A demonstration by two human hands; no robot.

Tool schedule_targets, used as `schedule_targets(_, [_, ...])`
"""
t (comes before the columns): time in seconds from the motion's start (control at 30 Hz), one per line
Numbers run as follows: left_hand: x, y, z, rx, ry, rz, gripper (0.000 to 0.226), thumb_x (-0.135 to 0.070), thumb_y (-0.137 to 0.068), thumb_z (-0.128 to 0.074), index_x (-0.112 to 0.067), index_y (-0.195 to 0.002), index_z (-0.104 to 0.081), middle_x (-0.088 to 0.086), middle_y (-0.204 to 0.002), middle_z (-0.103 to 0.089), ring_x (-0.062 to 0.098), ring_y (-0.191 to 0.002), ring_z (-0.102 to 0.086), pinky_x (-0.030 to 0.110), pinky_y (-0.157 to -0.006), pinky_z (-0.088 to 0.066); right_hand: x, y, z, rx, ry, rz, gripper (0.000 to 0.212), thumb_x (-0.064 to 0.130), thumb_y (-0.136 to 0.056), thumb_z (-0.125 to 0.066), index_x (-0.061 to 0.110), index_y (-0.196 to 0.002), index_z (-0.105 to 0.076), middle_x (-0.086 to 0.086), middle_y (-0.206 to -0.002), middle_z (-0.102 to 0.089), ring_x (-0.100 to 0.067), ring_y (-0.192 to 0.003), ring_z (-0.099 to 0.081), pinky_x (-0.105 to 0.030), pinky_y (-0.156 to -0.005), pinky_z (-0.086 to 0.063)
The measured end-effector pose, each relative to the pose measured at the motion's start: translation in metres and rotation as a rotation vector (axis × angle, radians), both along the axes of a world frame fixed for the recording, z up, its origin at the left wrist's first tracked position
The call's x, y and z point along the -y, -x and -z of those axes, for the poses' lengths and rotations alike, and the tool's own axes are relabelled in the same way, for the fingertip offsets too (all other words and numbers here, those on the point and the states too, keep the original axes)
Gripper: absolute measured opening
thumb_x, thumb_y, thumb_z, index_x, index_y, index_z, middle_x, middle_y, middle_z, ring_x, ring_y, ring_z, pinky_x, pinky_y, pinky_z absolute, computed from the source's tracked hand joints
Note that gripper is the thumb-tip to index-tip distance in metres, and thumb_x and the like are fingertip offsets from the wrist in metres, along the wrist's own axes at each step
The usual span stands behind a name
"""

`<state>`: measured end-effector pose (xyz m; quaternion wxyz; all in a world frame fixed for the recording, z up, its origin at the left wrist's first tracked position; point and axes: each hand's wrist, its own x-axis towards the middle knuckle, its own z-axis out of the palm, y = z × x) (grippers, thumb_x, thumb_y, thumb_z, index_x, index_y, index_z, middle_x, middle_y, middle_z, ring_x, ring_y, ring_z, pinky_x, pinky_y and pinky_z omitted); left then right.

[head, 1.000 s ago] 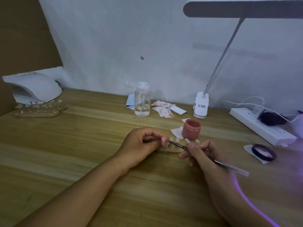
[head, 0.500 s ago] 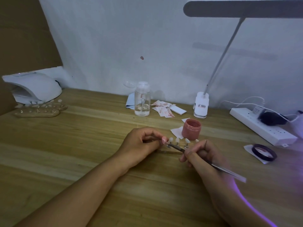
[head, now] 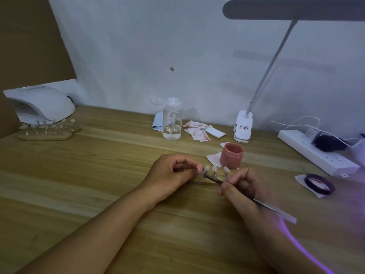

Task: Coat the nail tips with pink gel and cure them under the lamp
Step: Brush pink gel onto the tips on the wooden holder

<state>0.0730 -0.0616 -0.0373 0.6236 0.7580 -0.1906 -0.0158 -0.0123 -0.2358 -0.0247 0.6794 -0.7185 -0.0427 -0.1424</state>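
At the table's middle, my left hand [head: 171, 173] pinches the left end of a holder strip with several nail tips [head: 214, 168] standing on it. The leftmost tip [head: 199, 168] is pink; the others are pale. My right hand [head: 241, 186] grips a thin metal brush [head: 264, 203] like a pen, its bristle end touching the pink tip. An open jar of pink gel [head: 231, 155] stands just behind the tips. The white curing lamp [head: 42, 104] sits at the far left.
Two wooden stands with nail tips [head: 47, 133] lie before the curing lamp. A clear pump bottle [head: 172, 121], stained wipes [head: 197, 131], a desk lamp base [head: 243, 126], a power strip [head: 316, 153] and the dark jar lid [head: 319, 183] lie along the back and right.
My right hand has shifted slightly, drawing the brush along the pink tip. The left hand keeps its hold on the strip.
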Motion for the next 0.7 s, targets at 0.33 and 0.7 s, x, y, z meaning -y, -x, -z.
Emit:
schedule_targets(0.33, [-0.0006,-0.0002,0.0007,0.022,0.000,0.006,0.013,-0.003,-0.088,-0.071,-0.015,-0.091,-0.076,-0.004,-0.091,-0.078,0.007,-0.092,-0.072,0.023,-0.086,-0.052,0.0002,-0.0010,-0.0021,-0.004,-0.023,0.022,0.021,0.003,-0.083,-0.064,0.017,-0.072,-0.053,-0.011,-0.072,-0.068,-0.013,-0.069,-0.062,-0.014,-0.062,-0.045])
schedule_targets(0.7, [-0.0002,0.0001,-0.0002,0.016,0.003,0.006,0.019,-0.004,-0.088,-0.071,-0.022,-0.086,-0.076,-0.005,-0.089,-0.078,0.003,-0.086,-0.071,0.024,-0.083,-0.049,0.0000,-0.0010,-0.0036,-0.016,-0.024,0.004,0.012,-0.003,-0.086,-0.063,0.001,-0.082,-0.052,-0.009,-0.071,-0.071,-0.007,-0.067,-0.065,-0.011,-0.061,-0.047])
